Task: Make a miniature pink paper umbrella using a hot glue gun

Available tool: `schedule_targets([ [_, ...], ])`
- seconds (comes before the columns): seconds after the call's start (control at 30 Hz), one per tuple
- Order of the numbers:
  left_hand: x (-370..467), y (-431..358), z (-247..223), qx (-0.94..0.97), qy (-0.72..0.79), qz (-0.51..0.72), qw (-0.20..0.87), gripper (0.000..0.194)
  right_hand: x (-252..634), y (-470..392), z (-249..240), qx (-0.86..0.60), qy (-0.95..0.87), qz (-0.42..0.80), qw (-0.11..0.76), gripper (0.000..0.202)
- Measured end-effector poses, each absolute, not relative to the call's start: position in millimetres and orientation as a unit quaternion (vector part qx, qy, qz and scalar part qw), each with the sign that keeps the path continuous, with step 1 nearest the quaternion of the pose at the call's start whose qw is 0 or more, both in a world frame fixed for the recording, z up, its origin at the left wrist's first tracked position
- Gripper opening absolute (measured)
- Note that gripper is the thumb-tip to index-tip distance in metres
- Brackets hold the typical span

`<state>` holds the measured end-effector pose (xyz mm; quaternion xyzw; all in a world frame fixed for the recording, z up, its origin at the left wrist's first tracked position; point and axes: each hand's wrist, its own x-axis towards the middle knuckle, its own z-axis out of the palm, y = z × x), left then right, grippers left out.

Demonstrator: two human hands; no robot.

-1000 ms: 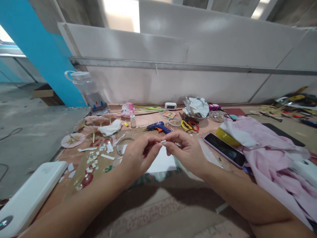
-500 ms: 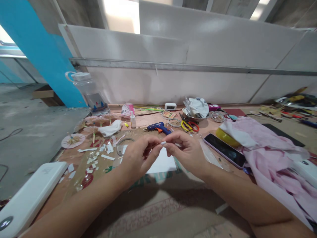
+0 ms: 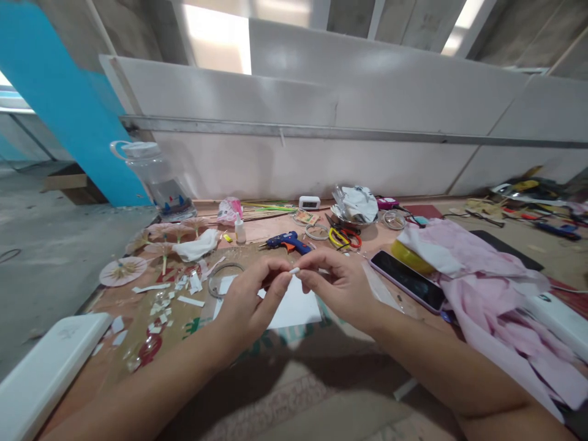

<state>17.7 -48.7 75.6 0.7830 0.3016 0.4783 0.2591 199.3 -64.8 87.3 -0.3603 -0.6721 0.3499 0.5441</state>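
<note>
A small white roll, apparently of paper (image 3: 294,271), is pinched between the fingertips of both hands. My left hand (image 3: 257,291) has thumb and forefinger closed on its left end. On its right end, my right hand (image 3: 333,278) grips with thumb and forefinger. Beneath the hands lies a white sheet of paper (image 3: 294,309) on the brown cardboard (image 3: 184,324). White paper scraps (image 3: 165,306) are scattered to the left, beside a grey ring (image 3: 214,285). A blue glue gun (image 3: 287,241) lies just beyond the fingers.
Small pink paper umbrellas (image 3: 123,271) and a water jug (image 3: 160,184) stand left. Further back are a small bottle (image 3: 239,230), scissors (image 3: 344,237) and a digital meter (image 3: 309,202). A phone (image 3: 407,280) and pink cloth (image 3: 487,288) lie right, a long white device (image 3: 50,361) front left.
The white roll now sits at a slight tilt between the fingertips. Both hands keep their pinch. The whole view has shifted slightly, so things appear a little further left and lower.
</note>
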Motion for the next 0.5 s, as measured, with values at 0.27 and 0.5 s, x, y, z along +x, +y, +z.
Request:
schedule_targets([
  [0.27, 16.4, -46.9, 72.7, 0.804, 0.288, 0.484, 0.188, 0.016, 200.3, -63.3, 87.0, -0.360, -0.676, 0.347, 0.541, 0.016],
  [0.5, 15.6, -45.3, 67.1, 0.826, 0.260, 0.483, 0.131, 0.010, 200.7, -64.6, 85.7, -0.358, -0.681, 0.339, 0.542, 0.018],
])
